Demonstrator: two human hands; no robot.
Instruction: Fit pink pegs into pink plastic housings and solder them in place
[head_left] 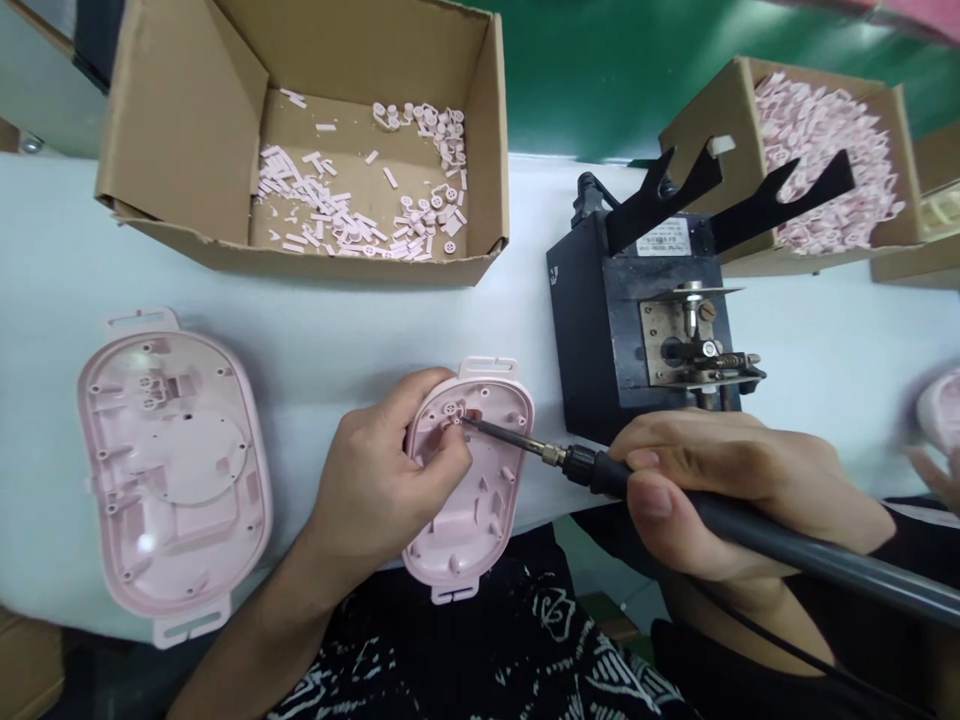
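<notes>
"What's happening at the desk (300,350)?"

"The left hand (379,465) is closed around a pink plastic shell (469,530) lying near the desk's edge. Its fingers curl over the rim, and one fingertip sits right beside a small wheel-shaped piece (452,412) inside the shell."

"And the right hand (720,490)?"

"It's wrapped firmly around the dark handle of a soldering iron (810,545). The iron's metal tip (499,437) reaches across and meets that little piece."

"So they're heat-fixing that piece into the shell?"

"That's how I'd judge it, though the fingers hide part of the contact. The piece seems to need pinning steadily while the tip stays on it."

"What's around them?"

"A second pink shell (176,470) lies to the left, open side up. Ahead, a cardboard box (180,130) holds loose pink wheels and bars. A black iron stand (592,340) with forked arms sits just beyond the right hand, and farther right, another cardboard box (705,150) is heaped with pink pieces."
</notes>
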